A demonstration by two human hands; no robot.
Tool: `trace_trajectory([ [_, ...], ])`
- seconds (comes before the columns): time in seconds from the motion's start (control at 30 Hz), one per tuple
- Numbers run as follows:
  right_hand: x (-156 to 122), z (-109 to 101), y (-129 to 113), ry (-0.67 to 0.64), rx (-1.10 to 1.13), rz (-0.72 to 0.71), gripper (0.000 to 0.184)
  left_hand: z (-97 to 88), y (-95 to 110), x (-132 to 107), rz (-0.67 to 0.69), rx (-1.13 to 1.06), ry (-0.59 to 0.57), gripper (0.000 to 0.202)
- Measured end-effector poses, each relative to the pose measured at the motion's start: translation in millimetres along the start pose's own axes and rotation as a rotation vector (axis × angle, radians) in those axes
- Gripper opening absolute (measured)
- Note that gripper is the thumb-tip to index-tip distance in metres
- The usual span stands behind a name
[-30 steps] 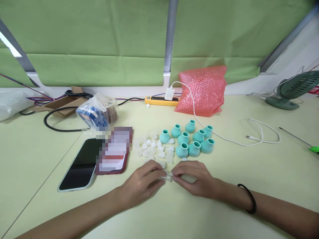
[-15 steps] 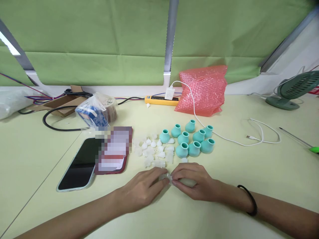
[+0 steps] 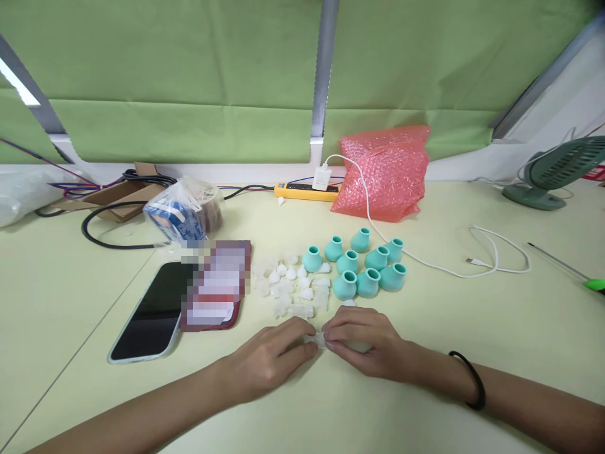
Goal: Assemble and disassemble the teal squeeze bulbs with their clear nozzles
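Between my two hands, just above the table, is a small translucent plastic piece (image 3: pixel 319 340), mostly covered by fingers. My left hand (image 3: pixel 270 354) pinches its left end with thumb and fingers. The fingertips of my right hand (image 3: pixel 366 342) close on its right end; part of something pale shows under that palm. Beyond the hands lies a loose group of translucent and white plastic pieces (image 3: pixel 301 310), some tube-like, some cone-shaped. To their right stand several teal rubber bulbs (image 3: pixel 345 285), mouths up.
Two phones lie at the left, a black-screened one (image 3: pixel 151 315) and a red-cased one (image 3: pixel 241 284). Behind are a bagged blue item (image 3: pixel 177 217), a yellow power strip (image 3: pixel 302 192) and a pink bubble-wrap bag (image 3: pixel 382 176). A white cable (image 3: pixel 444 270), screwdriver (image 3: pixel 558 261) and fan (image 3: pixel 562 167) are at right.
My right hand has shifted very slightly up and left, and my left fingertips have drawn back a little, showing more of the translucent piece. The bulbs and loose pieces have stayed put.
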State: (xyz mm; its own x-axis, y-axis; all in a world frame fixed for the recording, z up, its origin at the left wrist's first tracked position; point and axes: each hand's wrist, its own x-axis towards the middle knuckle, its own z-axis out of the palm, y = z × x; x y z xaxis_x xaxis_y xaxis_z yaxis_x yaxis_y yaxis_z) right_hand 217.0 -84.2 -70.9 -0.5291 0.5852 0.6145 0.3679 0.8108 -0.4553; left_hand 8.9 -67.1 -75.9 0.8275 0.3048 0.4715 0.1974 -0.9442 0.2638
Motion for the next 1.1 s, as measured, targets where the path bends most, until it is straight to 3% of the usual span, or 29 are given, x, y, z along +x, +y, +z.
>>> trace_trajectory([
  [0.13, 0.0, 0.1, 0.2, -0.011, -0.013, -0.017, 0.009, -2.0, 1.3, 2.7, 0.002, 0.014, -0.010, 0.010],
  [0.47, 1.0, -0.1, -1.0, -0.027, 0.007, -0.016, 0.012, -0.5, 1.0, 6.8, 0.048, -0.018, 0.094, 0.012],
  [1.1, 0.5, -0.5, -2.1, -0.077, 0.031, 0.009, 0.020, -0.3, 0.9, 8.1, 0.057, -0.016, 0.117, 0.010],
])
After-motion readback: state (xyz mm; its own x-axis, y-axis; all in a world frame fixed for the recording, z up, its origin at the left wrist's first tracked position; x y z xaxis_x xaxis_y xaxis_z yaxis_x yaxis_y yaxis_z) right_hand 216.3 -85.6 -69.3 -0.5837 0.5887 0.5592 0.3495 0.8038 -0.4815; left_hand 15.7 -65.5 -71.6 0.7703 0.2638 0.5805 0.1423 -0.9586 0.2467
